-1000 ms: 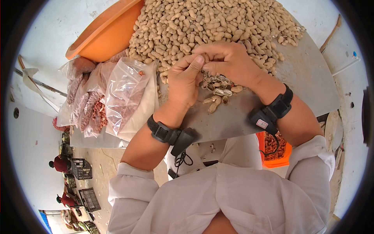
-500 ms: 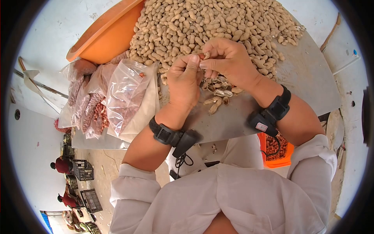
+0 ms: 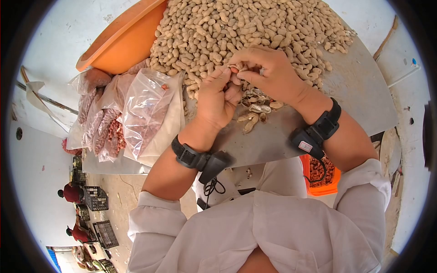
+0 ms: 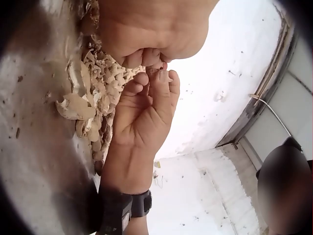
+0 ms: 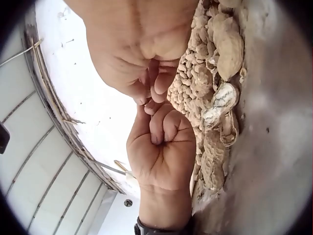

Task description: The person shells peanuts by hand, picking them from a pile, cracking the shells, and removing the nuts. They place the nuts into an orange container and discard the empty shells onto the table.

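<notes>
Both hands meet fingertip to fingertip over the front of a large heap of unshelled peanuts (image 3: 205, 36). A cracked peanut (image 3: 238, 67) with a reddish kernel showing is between them. My right hand (image 3: 275, 75) pinches its shell between thumb and fingers. From the other side, my left hand (image 3: 217, 95) holds the peanut at its thumb and fingertips, the other fingers curled. Fingers hide most of the nut in both wrist views. Below the hands lie split empty shells (image 3: 260, 108) and a few whole peanuts (image 3: 248, 123) on the metal tabletop (image 3: 268, 139).
Clear plastic bags (image 3: 148, 107) of red kernels lie at the table's left, beside an orange basin (image 3: 123, 50) tilted against the heap. An orange container (image 3: 334, 184) of reddish kernels stands below the table's right front edge. Farther left, people work near black crates (image 3: 96, 198).
The hands parted slightly, then came back together at the peanut. The reddish kernel now shows at the fingertips, and the left fingers have turned more toward the palm.
</notes>
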The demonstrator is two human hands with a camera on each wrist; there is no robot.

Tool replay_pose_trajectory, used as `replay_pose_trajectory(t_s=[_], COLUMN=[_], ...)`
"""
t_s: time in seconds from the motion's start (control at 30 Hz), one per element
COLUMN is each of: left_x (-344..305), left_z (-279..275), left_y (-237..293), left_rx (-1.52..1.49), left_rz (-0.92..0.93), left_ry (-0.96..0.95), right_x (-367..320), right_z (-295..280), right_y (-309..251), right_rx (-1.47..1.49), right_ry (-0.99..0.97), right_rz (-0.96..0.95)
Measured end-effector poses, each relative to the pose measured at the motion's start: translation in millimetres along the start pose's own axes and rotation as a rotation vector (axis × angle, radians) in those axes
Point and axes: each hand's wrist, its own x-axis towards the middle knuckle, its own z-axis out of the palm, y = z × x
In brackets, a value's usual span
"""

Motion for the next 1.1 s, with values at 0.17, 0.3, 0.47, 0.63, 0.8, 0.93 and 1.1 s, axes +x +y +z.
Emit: replay_pose_trajectory(t_s=[0.17, 0.3, 0.47, 0.63, 0.8, 0.93, 1.1], left_x=[2, 2, -1, -5, -9, -7, -9], left_z=[-4, -5, -9, -7, 6, -1, 3], left_y=[2, 2, 10, 15, 10, 6, 8], left_rx=[-0.112, -0.106, 0.063, 0.226, 0.408, 0.468, 0.525], left_rz=[-0.142, -0.137, 0.007, 0.1, 0.066, 0.111, 0.092], left_ry=[-0.008, 0.005, 0.086, 0.036, 0.036, 0.01, -0.013], right_x=[3, 2, 4, 7, 6, 5, 5], right_z=[1, -2, -15, -23, -20, -14, -14], right_y=[7, 2, 18, 18, 19, 22, 24], right_rx=[-0.183, 0.041, 0.492, 0.497, 0.499, 0.46, 0.446], right_ry=[0.056, 0.014, -0.175, -0.313, -0.317, -0.276, -0.29], right_rz=[-0.251, -0.055, 0.314, 0.394, 0.363, 0.317, 0.332])
